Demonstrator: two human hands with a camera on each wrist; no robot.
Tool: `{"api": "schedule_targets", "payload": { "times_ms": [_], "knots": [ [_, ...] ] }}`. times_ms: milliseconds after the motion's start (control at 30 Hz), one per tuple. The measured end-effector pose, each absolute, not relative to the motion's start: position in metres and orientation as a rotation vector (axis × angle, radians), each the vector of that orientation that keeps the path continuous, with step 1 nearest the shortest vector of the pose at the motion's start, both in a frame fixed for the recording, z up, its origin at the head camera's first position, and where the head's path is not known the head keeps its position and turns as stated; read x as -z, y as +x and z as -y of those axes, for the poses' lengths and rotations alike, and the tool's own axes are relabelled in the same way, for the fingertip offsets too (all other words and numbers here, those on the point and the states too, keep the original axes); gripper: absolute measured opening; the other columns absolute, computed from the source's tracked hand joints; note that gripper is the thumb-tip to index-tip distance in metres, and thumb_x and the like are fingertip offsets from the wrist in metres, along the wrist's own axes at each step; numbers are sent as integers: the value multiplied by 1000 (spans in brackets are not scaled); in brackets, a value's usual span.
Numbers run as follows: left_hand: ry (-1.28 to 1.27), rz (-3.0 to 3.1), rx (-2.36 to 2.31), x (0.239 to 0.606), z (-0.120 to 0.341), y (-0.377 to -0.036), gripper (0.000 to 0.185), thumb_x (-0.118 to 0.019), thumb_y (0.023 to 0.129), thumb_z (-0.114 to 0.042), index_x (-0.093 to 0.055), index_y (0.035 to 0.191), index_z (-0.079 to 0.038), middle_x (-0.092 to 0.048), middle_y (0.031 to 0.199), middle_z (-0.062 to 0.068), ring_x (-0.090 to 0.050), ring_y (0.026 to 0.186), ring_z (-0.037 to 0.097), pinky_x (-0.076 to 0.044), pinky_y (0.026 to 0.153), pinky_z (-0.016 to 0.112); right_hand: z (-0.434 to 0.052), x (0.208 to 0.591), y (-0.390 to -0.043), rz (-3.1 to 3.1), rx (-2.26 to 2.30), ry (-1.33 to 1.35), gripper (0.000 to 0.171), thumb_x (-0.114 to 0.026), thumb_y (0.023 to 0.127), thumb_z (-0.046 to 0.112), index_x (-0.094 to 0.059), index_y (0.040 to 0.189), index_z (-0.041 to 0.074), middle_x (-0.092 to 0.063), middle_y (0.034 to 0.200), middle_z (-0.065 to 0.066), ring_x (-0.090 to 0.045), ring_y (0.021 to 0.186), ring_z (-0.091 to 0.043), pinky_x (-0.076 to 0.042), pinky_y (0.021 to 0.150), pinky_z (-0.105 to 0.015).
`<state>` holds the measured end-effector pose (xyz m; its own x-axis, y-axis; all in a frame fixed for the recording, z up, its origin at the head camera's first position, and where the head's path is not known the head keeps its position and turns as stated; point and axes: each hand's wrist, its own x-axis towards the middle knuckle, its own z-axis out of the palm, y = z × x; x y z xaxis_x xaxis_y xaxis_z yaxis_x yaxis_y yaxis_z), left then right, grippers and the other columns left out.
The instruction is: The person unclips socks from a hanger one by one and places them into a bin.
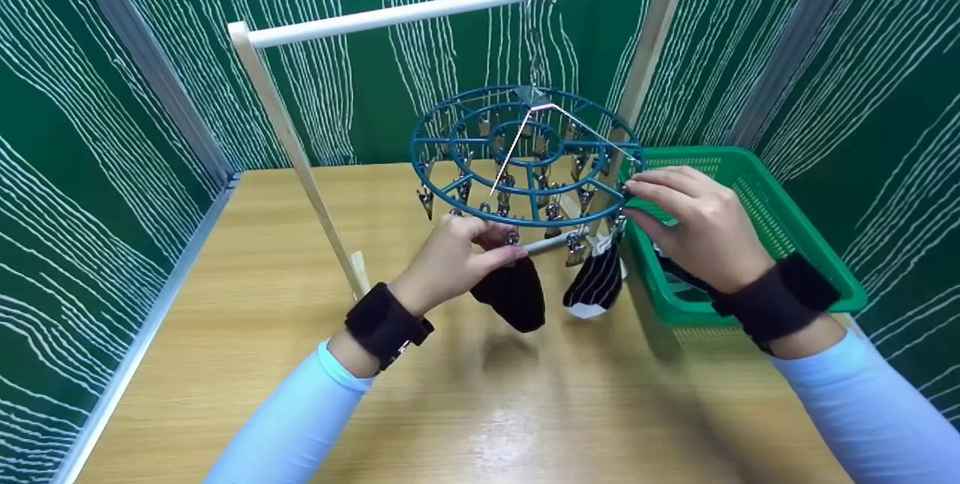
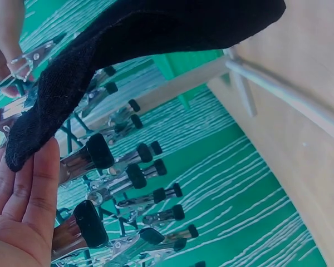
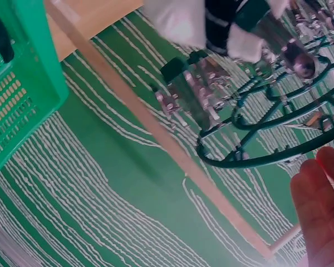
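Left hand [image 1: 450, 255] pinches the top of the black sock [image 1: 514, 293] at a clip under the hanger [image 1: 525, 157]. Right hand [image 1: 694, 221] grasps the hanger rim, striped sock [image 1: 598, 280] just below, basket [image 1: 757, 191] beside it. Table [image 1: 480, 394] underneath.

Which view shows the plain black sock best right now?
The head view: the plain black sock hangs whole from the round teal clip hanger at the left hand. Left wrist view shows it close but cropped; right wrist view doesn't show it.
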<state>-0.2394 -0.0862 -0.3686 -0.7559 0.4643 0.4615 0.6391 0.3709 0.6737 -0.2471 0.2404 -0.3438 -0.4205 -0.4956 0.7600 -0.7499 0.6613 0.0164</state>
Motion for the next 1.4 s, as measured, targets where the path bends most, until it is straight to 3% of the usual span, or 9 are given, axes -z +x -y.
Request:
{"api": "schedule_targets", "payload": {
  "times_ms": [100,333,567,667,900,1100,1233,1300,1400],
  "knots": [
    [-991,2433,1334,369,86,-240,21,-81,100,-16,-82,107,4,-84,95,13,-80,86,26,-66,82,37,-238,348,-239,2097,-461,933,38,-94,79,-4,-80,115,-6,-80,111,-24,-77,102,-39,-62,91,-50],
    [-976,2418,1349,369,88,-240,22,-82,99,-15,-82,108,5,-84,94,14,-81,86,26,-67,82,36,-228,370,-226,2011,-683,921,21,-91,81,10,-81,96,-1,-80,91,-17,-75,81,-32,-57,87,-18],
    [-975,2394,1335,371,88,-240,22,-83,98,-15,-81,108,5,-84,95,14,-81,85,25,-67,81,33,-217,395,-219,2149,-792,937,28,-96,76,4,-81,100,1,-79,87,-7,-63,69,-13,-50,68,-14],
    [-972,2394,1331,372,88,-241,23,-83,97,-15,-81,107,6,-84,95,14,-81,84,26,-66,79,31,-214,405,-218,2238,-825,910,29,-96,79,4,-81,103,-1,-81,91,-9,-65,71,-12,-51,66,-13],
    [-955,2375,1342,373,88,-241,20,-84,96,-14,-82,103,5,-84,94,14,-81,84,26,-65,77,31,-201,423,-221,2459,-1036,825,29,-94,83,8,-81,106,-4,-82,95,-12,-76,81,-22,-64,73,-30],
    [-946,2365,1355,374,88,-242,19,-84,96,-14,-82,102,4,-84,95,14,-81,84,26,-67,79,39,-190,441,-230,2626,-1282,792,34,-92,88,14,-80,114,-4,-82,99,-14,-77,89,-26,-64,78,-26],
    [-945,2359,1361,375,88,-242,18,-84,97,-13,-83,102,4,-84,94,14,-81,84,26,-67,79,38,-178,452,-236,2647,-1389,859,35,-90,90,14,-78,117,-5,-82,107,-18,-80,95,-34,-67,84,-37],
    [-945,2357,1364,376,87,-243,18,-83,97,-13,-82,102,4,-84,94,14,-81,85,25,-67,80,37,-172,456,-237,2646,-1414,904,33,-88,92,14,-78,117,-5,-82,107,-18,-80,95,-33,-68,85,-39],
    [-937,2361,1356,376,87,-242,17,-83,97,-13,-83,102,3,-84,95,14,-80,86,25,-67,81,34,-163,459,-239,2641,-1429,944,27,-86,94,14,-80,113,-4,-83,102,-17,-81,90,-24,-67,81,-33]
  ]
}}
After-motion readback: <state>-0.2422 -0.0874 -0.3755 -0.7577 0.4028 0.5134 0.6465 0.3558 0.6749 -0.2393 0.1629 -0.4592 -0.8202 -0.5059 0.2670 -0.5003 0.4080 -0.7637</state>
